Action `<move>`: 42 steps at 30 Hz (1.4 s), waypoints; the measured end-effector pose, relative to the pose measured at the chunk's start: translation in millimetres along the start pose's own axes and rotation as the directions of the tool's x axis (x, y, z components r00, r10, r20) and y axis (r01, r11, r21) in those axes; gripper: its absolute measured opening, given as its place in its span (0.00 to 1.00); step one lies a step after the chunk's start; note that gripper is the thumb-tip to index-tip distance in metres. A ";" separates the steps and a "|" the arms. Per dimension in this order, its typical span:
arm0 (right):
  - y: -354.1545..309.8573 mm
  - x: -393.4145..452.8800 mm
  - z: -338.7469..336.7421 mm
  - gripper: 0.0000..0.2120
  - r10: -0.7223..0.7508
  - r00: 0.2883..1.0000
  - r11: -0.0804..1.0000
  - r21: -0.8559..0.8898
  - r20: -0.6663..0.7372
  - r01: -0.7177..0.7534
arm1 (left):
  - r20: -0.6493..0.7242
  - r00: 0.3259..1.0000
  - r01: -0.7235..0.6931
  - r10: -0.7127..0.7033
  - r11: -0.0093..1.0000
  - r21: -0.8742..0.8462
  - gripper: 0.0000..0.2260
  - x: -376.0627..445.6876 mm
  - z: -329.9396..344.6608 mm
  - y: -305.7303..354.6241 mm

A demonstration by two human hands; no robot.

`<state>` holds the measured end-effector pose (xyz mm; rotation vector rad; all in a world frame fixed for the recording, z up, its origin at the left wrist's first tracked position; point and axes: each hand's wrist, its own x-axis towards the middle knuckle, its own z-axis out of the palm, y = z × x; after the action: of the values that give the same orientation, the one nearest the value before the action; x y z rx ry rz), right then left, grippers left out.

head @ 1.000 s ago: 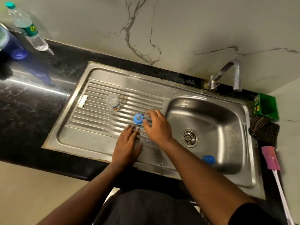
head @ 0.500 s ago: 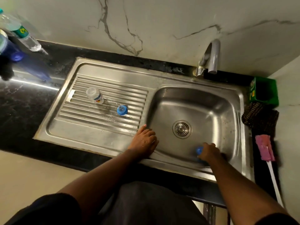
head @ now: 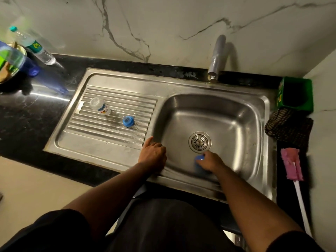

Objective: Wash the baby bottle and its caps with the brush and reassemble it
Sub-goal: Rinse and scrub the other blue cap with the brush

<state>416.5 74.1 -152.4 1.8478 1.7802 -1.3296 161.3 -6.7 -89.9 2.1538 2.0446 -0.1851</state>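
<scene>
The sink (head: 251,113) sits in a black counter (head: 27,120), its ribbed drainboard (head: 101,135) to the left of the basin. The tap (head: 217,55) stands at the back edge. The brush (head: 292,166), with a pink head and white handle, lies on the counter right of the sink. The bottle (head: 100,106) rests inverted on the drainboard, with a blue ring (head: 128,121) just beside it. The left hand (head: 153,157) rests on the basin's near-left rim, fingers loosely curled, holding nothing. The right hand (head: 211,161) grips a blue cap (head: 199,165) inside the basin, near the drain (head: 199,142).
</scene>
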 end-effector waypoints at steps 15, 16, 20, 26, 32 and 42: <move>-52.8 -5.4 -102.6 0.27 -0.126 0.866 0.720 0.556 -0.484 0.416 | 0.084 0.943 0.252 -0.321 0.528 -0.811 0.19 247.3 -168.0 100.4; -55.1 -4.0 -106.2 0.25 -0.136 0.855 0.725 0.538 -0.500 0.430 | 0.078 0.944 0.242 -0.321 0.514 -0.823 0.21 262.2 -168.5 103.9; -63.9 -1.0 -114.3 0.25 -0.163 0.848 0.717 0.530 -0.505 0.454 | -0.003 0.915 0.262 -0.404 0.598 -0.757 0.19 291.4 -148.8 103.8; -85.9 0.1 -116.3 0.23 -0.196 0.823 0.653 0.556 -0.533 0.515 | 0.033 0.920 0.263 -0.391 0.552 -0.791 0.13 282.7 -140.9 90.6; -99.8 -8.7 -124.2 0.25 -0.245 0.773 0.563 0.563 -0.585 0.605 | 0.234 0.914 0.338 -0.332 0.305 -0.890 0.05 263.8 -156.3 86.1; -99.5 -11.1 -139.8 0.19 -0.422 0.619 0.861 -0.077 -0.662 0.503 | 0.486 0.873 0.479 -0.046 -0.112 -0.870 0.28 202.9 -116.0 77.8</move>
<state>389.2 189.1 -27.5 2.1981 2.7646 -0.9633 247.2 211.5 -14.9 0.5898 1.4068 0.7354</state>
